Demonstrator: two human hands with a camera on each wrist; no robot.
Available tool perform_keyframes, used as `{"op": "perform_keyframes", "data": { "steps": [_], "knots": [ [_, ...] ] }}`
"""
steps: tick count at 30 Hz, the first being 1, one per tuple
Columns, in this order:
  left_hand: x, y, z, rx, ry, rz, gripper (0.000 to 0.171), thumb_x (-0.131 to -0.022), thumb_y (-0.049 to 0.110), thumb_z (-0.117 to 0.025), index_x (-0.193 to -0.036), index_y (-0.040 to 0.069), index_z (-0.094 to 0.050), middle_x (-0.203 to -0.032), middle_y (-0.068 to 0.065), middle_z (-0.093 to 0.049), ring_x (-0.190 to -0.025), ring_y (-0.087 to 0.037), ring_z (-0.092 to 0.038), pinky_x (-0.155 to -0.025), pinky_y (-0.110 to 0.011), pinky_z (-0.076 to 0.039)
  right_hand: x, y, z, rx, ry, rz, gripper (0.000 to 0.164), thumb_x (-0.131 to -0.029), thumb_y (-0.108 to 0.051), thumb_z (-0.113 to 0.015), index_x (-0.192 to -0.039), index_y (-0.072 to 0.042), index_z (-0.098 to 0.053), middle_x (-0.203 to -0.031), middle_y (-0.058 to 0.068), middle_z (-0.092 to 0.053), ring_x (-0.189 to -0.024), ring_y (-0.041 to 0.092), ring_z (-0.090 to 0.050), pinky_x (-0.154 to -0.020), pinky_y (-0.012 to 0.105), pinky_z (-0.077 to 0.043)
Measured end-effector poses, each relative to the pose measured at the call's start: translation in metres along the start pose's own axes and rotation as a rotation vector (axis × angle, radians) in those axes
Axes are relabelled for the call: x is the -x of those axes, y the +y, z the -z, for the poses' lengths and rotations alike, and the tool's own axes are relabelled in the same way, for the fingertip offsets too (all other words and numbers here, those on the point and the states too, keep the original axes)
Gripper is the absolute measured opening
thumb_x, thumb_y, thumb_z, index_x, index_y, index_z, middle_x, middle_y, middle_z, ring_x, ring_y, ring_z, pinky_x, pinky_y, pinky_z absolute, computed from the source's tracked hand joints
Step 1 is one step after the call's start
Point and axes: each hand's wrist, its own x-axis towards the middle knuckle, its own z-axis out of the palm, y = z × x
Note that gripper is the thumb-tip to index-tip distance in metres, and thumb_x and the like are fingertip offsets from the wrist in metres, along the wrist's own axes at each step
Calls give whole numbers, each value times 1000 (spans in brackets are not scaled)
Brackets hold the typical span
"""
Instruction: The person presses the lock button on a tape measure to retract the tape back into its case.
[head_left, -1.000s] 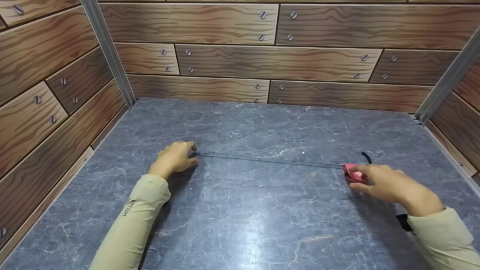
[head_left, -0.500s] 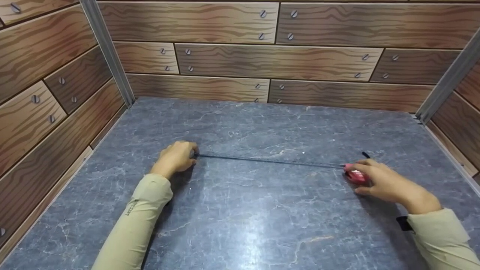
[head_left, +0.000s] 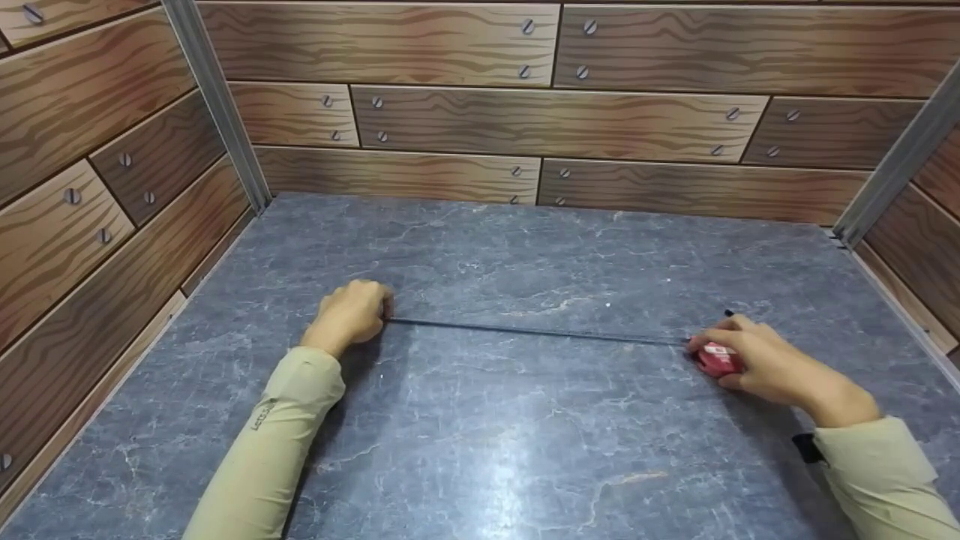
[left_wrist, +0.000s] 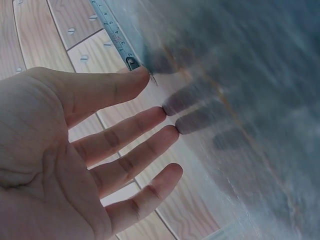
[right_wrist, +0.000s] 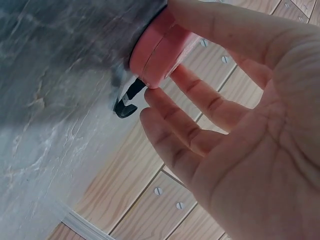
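A red tape measure [head_left: 718, 361] rests on the table toward the right, with my right hand [head_left: 784, 369] gripping its case between thumb and fingers. Its blade [head_left: 525, 331] stretches leftward, almost straight, low over the surface. At the far end, my left hand [head_left: 349, 316] pinches the blade's tip. In the left wrist view the thumb presses by the metal end hook [left_wrist: 132, 63], while the other fingers extend to the table; the index finger is mostly hidden. A black wrist strap [right_wrist: 129, 97] hangs from the red case [right_wrist: 159, 52] in the right wrist view.
The dark blue-grey marbled table [head_left: 480, 420] has wood-patterned walls [head_left: 450, 120] at the back and both sides. Metal corner posts [head_left: 217, 112] rise at the back corners. A glare patch lies on the table's near middle.
The blade and the tape measure case have shifted slightly toward me. My left thumb has gone out of sight under the hand, and my right fingers have wrapped further over the case.
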Motion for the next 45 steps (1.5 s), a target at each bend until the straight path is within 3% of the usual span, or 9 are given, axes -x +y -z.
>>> {"op": "perform_keyframes", "data": {
  "steps": [7,15,21,26,34,40,45],
  "knots": [
    [2,-2,1,0,9,-16,24,-87,-4,-63,-93,15,-76,-111,-14,-77,-103,-41,-73,-86,-64,-59,-3,0,-1,-31,-20,14,44,-81,6,-84,-119,-13,-73,-125,20,-69,-118,45,-66,-95,63,-54],
    [4,-6,1,-9,-9,-57,27,-85,-4,-63,-93,17,-77,-110,-13,-76,-104,-40,-72,-84,-62,-60,-3,0,0,-34,-56,25,44,-81,1,-86,-119,-18,-73,-123,17,-68,-114,40,-66,-92,57,-54],
    [6,-9,5,-6,-46,-82,12,-89,7,-79,-93,18,-77,-106,-11,-74,-100,-36,-71,-83,-59,-60,-1,-3,6,-57,-67,22,45,-80,-1,-86,-119,-20,-74,-123,17,-68,-114,40,-66,-92,55,-54],
    [8,-11,11,9,-63,-86,7,-93,12,-76,-94,19,-76,-104,-8,-74,-97,-33,-69,-82,-57,-58,3,-7,14,-55,-40,20,44,-81,-1,-86,-120,-18,-74,-121,17,-68,-114,42,-66,-94,58,-54],
    [14,-14,27,48,22,-131,17,-90,2,-65,-95,16,-74,-108,-9,-76,-95,-32,-69,-80,-57,-57,8,-16,32,-14,25,59,46,-80,-3,-88,-120,-18,-73,-122,18,-69,-105,33,-66,-84,47,-54],
    [23,-15,45,69,97,-163,18,-96,1,-62,-101,14,-73,-121,-8,-78,-99,-32,-69,-81,-61,-56,15,-23,46,-9,33,32,45,-84,-8,-88,-126,-17,-73,-124,20,-67,-107,37,-65,-84,52,-54],
    [29,-15,57,81,136,-170,14,-102,7,-65,-107,15,-75,-128,-12,-78,-115,-38,-73,-89,-66,-58,21,-27,54,-1,76,41,48,-83,-7,-89,-126,-20,-73,-128,21,-66,-112,43,-64,-86,59,-54]
  ]
}}
